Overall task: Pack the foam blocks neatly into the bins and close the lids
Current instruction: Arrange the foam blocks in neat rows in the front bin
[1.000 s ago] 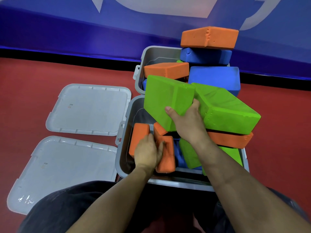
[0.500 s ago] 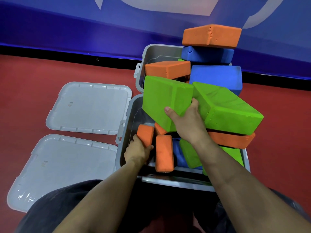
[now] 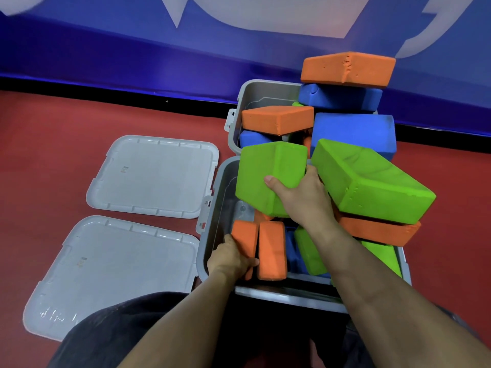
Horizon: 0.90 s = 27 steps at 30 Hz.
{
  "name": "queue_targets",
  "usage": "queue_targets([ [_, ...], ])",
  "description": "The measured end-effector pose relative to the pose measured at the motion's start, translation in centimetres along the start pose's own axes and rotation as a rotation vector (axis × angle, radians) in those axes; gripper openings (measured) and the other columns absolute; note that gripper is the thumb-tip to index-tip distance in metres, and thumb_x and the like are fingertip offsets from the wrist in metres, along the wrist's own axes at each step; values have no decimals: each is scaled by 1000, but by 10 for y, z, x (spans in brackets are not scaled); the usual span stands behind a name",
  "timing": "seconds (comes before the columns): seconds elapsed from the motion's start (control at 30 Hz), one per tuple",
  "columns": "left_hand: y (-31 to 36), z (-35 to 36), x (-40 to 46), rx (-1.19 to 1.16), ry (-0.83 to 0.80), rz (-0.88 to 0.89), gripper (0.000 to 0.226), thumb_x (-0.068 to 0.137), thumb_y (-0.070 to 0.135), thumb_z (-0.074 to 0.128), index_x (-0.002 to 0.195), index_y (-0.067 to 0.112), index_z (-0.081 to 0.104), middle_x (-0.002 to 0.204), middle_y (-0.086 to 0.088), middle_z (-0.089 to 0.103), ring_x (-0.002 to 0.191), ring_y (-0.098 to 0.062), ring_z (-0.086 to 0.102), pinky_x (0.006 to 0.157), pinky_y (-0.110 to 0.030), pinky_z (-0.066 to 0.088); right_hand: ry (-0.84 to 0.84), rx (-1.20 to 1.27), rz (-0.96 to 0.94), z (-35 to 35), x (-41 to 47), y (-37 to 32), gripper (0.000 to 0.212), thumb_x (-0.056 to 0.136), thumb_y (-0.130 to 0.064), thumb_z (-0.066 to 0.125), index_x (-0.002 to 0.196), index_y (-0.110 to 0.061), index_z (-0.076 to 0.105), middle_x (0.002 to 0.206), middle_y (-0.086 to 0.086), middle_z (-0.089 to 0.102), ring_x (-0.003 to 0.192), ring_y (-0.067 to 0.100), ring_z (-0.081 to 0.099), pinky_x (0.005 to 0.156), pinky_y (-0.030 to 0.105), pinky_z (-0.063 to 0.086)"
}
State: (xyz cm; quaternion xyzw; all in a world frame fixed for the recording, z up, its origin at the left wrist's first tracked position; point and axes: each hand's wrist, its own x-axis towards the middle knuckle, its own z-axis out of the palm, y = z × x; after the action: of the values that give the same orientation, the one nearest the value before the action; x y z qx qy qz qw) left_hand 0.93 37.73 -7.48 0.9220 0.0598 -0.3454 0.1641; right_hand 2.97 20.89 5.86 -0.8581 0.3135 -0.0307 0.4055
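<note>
Two grey bins stand on the red floor, the near bin (image 3: 212, 208) in front of me and the far bin (image 3: 265, 90) behind it. My left hand (image 3: 231, 258) grips a small orange block (image 3: 245, 240) upright at the near bin's left side, next to a second upright orange block (image 3: 272, 249). My right hand (image 3: 303, 197) holds a large green block (image 3: 265, 176) tilted above the bin. Another large green block (image 3: 372, 181) lies on an orange block (image 3: 380, 231) at the bin's right. The far bin is piled with orange and blue blocks.
Two grey lids lie flat on the floor to the left, the near lid (image 3: 111, 272) and the far lid (image 3: 154, 176). A blue wall (image 3: 132, 49) runs behind the bins. My dark trouser leg (image 3: 119, 335) fills the bottom.
My left hand has set the small orange block upright against the second orange one, closer to the bin's front left. My right hand keeps the green block nearly still.
</note>
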Motion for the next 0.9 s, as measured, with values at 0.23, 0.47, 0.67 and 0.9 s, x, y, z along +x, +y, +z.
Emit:
queue_targets([
  [0.23, -7, 3, 3, -8, -35, 5, 88, 69, 63, 83, 129, 18, 39, 130, -8, 63, 120, -33, 61, 92, -41, 49, 61, -198, -43, 9, 3, -21, 87, 62, -88, 63, 119, -23, 55, 113, 6, 69, 104, 34, 64, 82, 43, 55],
  [0.47, -10, 4, 6, -97, -70, 20, 98, 69, 59, 85, 140, 18, 32, 140, -10, 56, 128, -32, 57, 101, -43, 47, 14, -285, 20, 27, 5, -24, 90, 53, -97, 54, 103, -23, 63, 102, 7, 71, 96, 35, 66, 78, 41, 55],
  [0.67, -5, -13, 15, -642, 81, 330, 154, 55, 40, 100, 162, 23, -10, 169, -4, 4, 157, -22, 9, 128, -46, 14, 16, -267, 65, 50, 12, -21, 88, 66, -90, 59, 113, -16, 58, 110, 12, 69, 105, 36, 64, 79, 40, 49],
  [0.9, 30, -54, 26, -916, 177, 602, 109, 70, 46, 89, 156, 28, 26, 151, 8, 49, 136, -6, 51, 114, -43, 44, -23, 32, 75, 78, 30, -4, 60, 93, -69, 42, 111, -16, 65, 111, 10, 71, 110, 32, 63, 89, 40, 47],
])
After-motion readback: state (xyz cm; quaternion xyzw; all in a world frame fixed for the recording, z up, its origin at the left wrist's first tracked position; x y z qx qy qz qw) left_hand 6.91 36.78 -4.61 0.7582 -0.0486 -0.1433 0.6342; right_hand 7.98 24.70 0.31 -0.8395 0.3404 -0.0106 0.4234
